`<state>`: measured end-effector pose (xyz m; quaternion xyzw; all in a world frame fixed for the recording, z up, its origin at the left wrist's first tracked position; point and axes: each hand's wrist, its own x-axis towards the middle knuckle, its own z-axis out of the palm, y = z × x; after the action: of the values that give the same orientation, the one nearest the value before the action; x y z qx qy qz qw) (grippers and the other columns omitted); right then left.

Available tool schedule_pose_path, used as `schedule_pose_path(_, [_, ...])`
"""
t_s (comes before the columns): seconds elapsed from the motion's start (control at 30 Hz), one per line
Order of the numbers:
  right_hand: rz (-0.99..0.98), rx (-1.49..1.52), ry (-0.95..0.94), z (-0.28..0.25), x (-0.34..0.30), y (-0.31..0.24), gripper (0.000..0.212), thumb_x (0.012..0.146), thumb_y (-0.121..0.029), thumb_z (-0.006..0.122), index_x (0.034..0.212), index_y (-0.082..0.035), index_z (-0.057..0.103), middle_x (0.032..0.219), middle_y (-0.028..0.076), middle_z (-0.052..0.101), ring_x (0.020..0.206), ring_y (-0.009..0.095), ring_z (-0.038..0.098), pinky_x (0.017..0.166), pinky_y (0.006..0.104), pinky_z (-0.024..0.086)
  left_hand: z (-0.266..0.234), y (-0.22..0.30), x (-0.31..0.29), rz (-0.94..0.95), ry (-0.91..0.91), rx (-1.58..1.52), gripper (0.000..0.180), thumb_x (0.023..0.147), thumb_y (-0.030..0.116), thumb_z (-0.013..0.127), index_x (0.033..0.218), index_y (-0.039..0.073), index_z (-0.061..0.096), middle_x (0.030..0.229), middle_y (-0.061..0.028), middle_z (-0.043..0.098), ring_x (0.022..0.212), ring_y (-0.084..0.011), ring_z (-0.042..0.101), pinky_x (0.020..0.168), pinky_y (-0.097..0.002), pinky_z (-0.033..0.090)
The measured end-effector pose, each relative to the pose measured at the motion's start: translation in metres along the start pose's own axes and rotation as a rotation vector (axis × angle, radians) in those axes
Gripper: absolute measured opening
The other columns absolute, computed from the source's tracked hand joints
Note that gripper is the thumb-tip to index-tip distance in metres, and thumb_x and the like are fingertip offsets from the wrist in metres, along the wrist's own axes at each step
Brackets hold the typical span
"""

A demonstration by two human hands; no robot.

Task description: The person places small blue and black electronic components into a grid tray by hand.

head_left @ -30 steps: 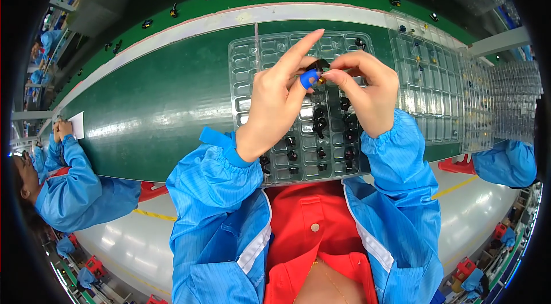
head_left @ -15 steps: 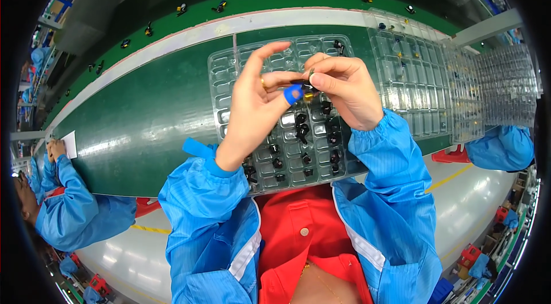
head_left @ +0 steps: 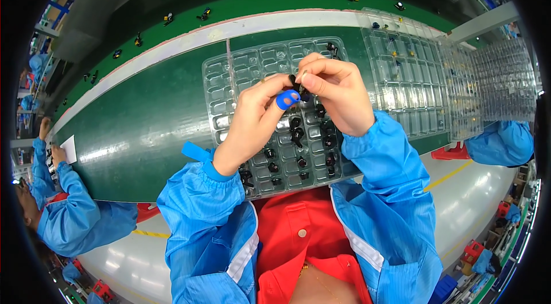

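Observation:
Over a clear plastic compartment tray (head_left: 221,93), my two hands meet at a small black part (head_left: 294,84). My left hand (head_left: 256,113) pinches it between the fingers and a thumb wrapped in a blue finger cover (head_left: 287,99). From the other side, my right hand (head_left: 340,90) has its thumb and forefinger closed on the same part; its exact shape is mostly hidden by the fingertips. Several similar black parts (head_left: 297,133) lie in the tray's compartments below and beside my hands.
Clear trays (head_left: 410,92) with small yellow and dark pieces stand to the right, beside stacked trays (head_left: 505,83). Beyond a white rail (head_left: 252,26), a green belt (head_left: 247,8) carries several small black parts. Co-workers in blue sleeves sit at left (head_left: 86,212) and right (head_left: 502,144).
My left fingers, spread before, have closed onto the black part. My right hand has shifted slightly left with it. Parts on the belt have moved left. The left co-worker has raised a hand.

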<state>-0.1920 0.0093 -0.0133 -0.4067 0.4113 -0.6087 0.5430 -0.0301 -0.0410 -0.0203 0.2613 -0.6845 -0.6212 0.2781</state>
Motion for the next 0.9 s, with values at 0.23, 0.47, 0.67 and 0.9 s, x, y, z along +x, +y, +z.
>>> schedule_pose_path(0.23, [-0.072,-0.186,0.04,0.01,-0.002,-0.005,0.007,0.079,-0.001,0.059,0.085,0.003,0.061,0.087,0.008,0.056,0.066,0.012,0.053,0.056,0.0211,0.043,0.005,-0.004,0.0,-0.019,0.153,0.009,0.015,0.085,0.009,0.05,0.094,-0.003,0.054,0.078,-0.011,0.058,0.07,-0.0144,0.055,0.062,-0.028,0.044])
schedule_pose_path(0.47, [0.061,-0.065,0.098,0.009,0.0,-0.007,0.015,0.077,0.002,0.06,0.091,0.007,0.058,0.078,0.012,0.06,0.067,0.017,0.062,0.057,0.0228,0.048,0.005,-0.001,0.0,0.227,0.232,0.383,0.015,0.082,0.006,0.053,0.095,-0.002,0.054,0.085,-0.0157,0.057,0.076,-0.0332,0.057,0.064,-0.0351,0.044])
schedule_pose_path(0.67, [0.142,0.003,0.055,0.003,0.002,-0.005,0.023,0.076,0.002,0.062,0.098,0.006,0.056,0.077,0.009,0.058,0.066,0.015,0.06,0.057,0.0214,0.048,0.004,-0.004,0.001,0.258,0.193,0.411,0.017,0.079,-0.001,0.05,0.096,-0.002,0.052,0.089,-0.0162,0.056,0.078,-0.0341,0.056,0.065,-0.0357,0.044])
schedule_pose_path(0.9, [0.219,0.084,0.04,0.001,0.003,-0.004,0.022,0.076,-0.001,0.063,0.097,0.004,0.057,0.077,0.006,0.058,0.061,0.012,0.058,0.056,0.0206,0.047,0.004,-0.005,0.002,0.389,0.183,0.495,0.019,0.077,-0.002,0.051,0.097,-0.001,0.052,0.091,-0.016,0.055,0.079,-0.0347,0.056,0.064,-0.0373,0.045])
